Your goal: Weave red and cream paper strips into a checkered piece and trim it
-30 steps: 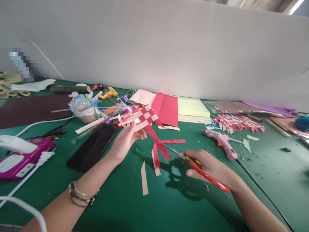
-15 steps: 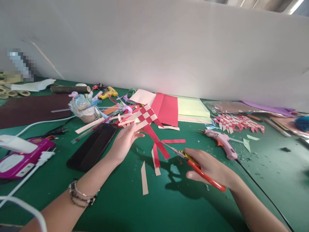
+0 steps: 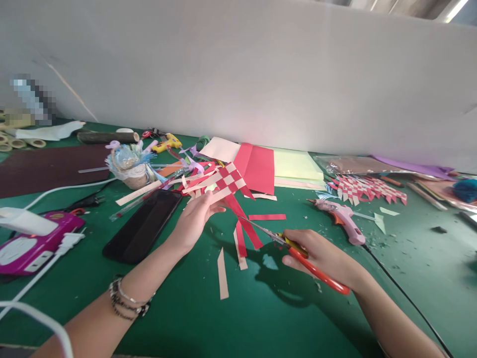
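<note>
Between the thumb and fingers of my left hand (image 3: 196, 219) is a woven paper piece (image 3: 230, 180), checked in red and pale pink, with loose strips trailing from it. One red strip (image 3: 251, 232) slants down from the weave toward the right. My right hand (image 3: 322, 256) grips scissors (image 3: 316, 272) with orange and yellow handles, their blades lying at that red strip. Whether the blades have cut into it I cannot tell. Under and beside the strip, cut red and pink paper strips (image 3: 222, 273) lie on the green table (image 3: 179, 313).
A black phone (image 3: 143, 226) lies left of my left hand. Right of the scissors rests a pink glue gun (image 3: 345, 219) with its cord. Behind are red paper sheets (image 3: 261, 171) and finished-looking woven pieces (image 3: 367, 190). A magenta power strip (image 3: 40, 243) with white cables sits far left.
The woven piece and my left hand have shifted very slightly to the right. My right thumb has moved a little to the left, away from the scissors' handle. Little else differs.
</note>
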`<state>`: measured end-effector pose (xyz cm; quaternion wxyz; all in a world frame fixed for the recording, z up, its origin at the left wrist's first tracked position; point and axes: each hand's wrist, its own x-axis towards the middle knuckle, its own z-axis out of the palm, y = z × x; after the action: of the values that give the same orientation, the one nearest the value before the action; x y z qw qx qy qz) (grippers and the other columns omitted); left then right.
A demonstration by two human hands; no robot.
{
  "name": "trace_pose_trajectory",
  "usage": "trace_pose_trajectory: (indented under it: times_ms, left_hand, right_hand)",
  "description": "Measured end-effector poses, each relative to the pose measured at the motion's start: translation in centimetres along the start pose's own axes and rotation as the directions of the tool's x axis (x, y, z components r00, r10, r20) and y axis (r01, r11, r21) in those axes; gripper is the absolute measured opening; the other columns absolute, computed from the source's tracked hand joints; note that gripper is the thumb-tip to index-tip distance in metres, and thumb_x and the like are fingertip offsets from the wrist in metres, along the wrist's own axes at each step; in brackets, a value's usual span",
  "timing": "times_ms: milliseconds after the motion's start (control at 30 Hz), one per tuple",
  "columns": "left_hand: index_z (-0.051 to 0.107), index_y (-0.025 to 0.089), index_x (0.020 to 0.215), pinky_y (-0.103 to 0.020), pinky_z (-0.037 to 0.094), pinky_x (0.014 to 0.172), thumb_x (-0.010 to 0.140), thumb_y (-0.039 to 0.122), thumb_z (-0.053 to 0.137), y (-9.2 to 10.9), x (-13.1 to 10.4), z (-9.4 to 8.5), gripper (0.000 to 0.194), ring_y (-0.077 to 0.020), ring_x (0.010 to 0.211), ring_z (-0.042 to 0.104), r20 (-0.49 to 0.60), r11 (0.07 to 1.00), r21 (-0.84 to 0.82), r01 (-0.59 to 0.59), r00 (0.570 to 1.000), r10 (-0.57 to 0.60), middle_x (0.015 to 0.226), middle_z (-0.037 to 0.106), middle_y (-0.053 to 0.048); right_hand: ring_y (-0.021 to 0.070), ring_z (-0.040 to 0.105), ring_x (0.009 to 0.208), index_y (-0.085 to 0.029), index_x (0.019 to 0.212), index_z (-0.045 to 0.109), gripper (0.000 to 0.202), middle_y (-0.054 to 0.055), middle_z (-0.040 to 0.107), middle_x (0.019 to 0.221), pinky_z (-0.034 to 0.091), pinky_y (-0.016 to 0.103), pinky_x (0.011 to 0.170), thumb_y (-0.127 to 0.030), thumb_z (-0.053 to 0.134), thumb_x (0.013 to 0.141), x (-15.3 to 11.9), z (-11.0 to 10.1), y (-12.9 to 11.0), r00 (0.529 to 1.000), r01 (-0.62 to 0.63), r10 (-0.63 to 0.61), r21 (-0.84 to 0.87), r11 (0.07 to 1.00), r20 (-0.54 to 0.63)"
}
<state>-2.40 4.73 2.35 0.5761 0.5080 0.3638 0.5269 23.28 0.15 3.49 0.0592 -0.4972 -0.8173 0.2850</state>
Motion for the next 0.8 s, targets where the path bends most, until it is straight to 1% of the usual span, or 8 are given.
trace_pose_trajectory:
  times_ms: [133, 333, 467, 633, 800]
  left_hand:
    - [0.066, 0.015, 0.104, -0.032, 0.049, 0.078, 0.082, 0.049, 0.051, -0.02, -0.01, 0.02, 0.043, -0.0226, 0.092, 0.060, -0.019, 1.000, 0.021, 0.022, 1.000, -0.022, 0.102, 0.067, -0.010]
    - [0.067, 0.017, 0.102, -0.030, 0.050, 0.077, 0.082, 0.048, 0.054, -0.29, -0.01, 0.03, 0.039, -0.0203, 0.091, 0.061, -0.029, 0.999, -0.034, 0.025, 0.999, -0.026, 0.111, 0.064, -0.008]
    - [0.067, 0.017, 0.103, -0.030, 0.051, 0.076, 0.082, 0.049, 0.052, -0.29, -0.03, 0.05, 0.041, -0.0204, 0.089, 0.061, -0.021, 0.999, -0.028, 0.032, 0.999, -0.033, 0.111, 0.064, -0.009]
    - [0.065, 0.018, 0.106, -0.032, 0.050, 0.079, 0.084, 0.049, 0.049, -0.38, -0.04, 0.09, 0.042, -0.0221, 0.093, 0.061, -0.016, 0.999, -0.001, 0.037, 0.999, -0.037, 0.112, 0.063, -0.009]
    - [0.063, 0.020, 0.111, -0.030, 0.050, 0.077, 0.084, 0.048, 0.049, -0.54, -0.06, 0.10, 0.041, -0.0216, 0.093, 0.061, -0.007, 0.999, -0.030, 0.037, 0.999, -0.038, 0.114, 0.062, -0.008]
  right_hand:
    - [0.0088, 0.028, 0.050, -0.020, 0.065, 0.036, 0.038, -0.005, 0.037, 0.058, 0.023, 0.023, 0.047, -0.053, 0.045, 0.082, 0.06, 0.01, -0.06, 1.000, -0.014, 0.014, 0.001, 1.000, 0.003]
    - [0.0088, 0.026, 0.051, -0.020, 0.063, 0.032, 0.040, -0.006, 0.034, 0.056, 0.023, 0.022, 0.047, -0.052, 0.048, 0.080, 0.03, -0.11, -0.05, 0.999, -0.032, 0.032, -0.007, 0.999, 0.013]
    - [0.0086, 0.025, 0.051, -0.020, 0.062, 0.032, 0.039, -0.006, 0.034, 0.056, 0.022, 0.022, 0.047, -0.050, 0.050, 0.080, -0.01, -0.20, -0.03, 0.999, -0.044, 0.044, 0.005, 0.999, 0.015]
    - [0.0083, 0.022, 0.050, -0.020, 0.060, 0.030, 0.043, -0.006, 0.031, 0.055, 0.021, 0.023, 0.046, -0.053, 0.048, 0.079, 0.06, -0.17, 0.16, 0.999, -0.036, 0.036, 0.015, 0.999, 0.015]
    - [0.0085, 0.020, 0.051, -0.020, 0.059, 0.029, 0.045, -0.006, 0.028, 0.054, 0.019, 0.022, 0.045, -0.057, 0.047, 0.079, 0.07, -0.07, 0.35, 0.998, -0.050, 0.050, 0.015, 0.999, 0.025]
